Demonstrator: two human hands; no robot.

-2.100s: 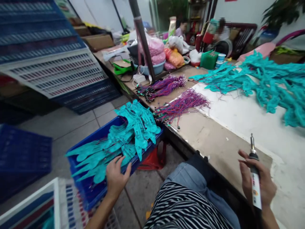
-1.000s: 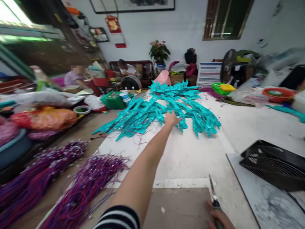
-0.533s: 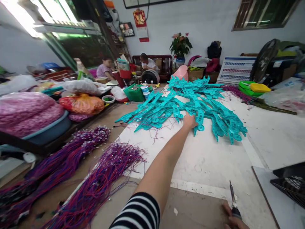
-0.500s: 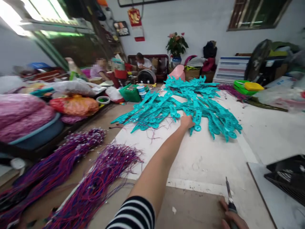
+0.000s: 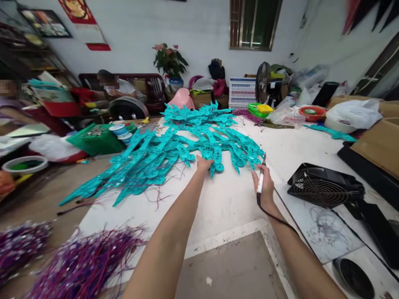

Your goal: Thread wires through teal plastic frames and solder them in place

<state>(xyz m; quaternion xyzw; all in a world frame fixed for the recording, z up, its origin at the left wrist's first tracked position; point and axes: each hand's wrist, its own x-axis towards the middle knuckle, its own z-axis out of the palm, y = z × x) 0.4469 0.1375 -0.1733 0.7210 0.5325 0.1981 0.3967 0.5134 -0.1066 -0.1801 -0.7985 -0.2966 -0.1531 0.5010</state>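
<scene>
Flat teal plastic pieces (image 5: 156, 160), long and pointed with round ends and cut-out slots, lie in a wide heap on the white sheet (image 5: 230, 199). My left hand (image 5: 205, 163) is at the heap's near edge, its fingers closed on one teal piece (image 5: 217, 160); the fingertips are partly hidden. Thin red and purple wires lie under and around the heap's left side. To the right, my right hand (image 5: 265, 186) grips a soldering iron (image 5: 260, 182), its tip pointing up beside the heap's right end. A black cord runs from the iron along my forearm.
Bundles of purple-red wires (image 5: 84, 261) lie at front left. A black fan (image 5: 324, 187) stands on a grey board at right, near a round black dish (image 5: 353, 278). A green box (image 5: 96, 139) sits at left. Two people sit at the back left.
My view has turned to the right. My right hand has risen forward from the lower edge with the soldering iron, up to the heap's right end. My left hand stays at the heap.
</scene>
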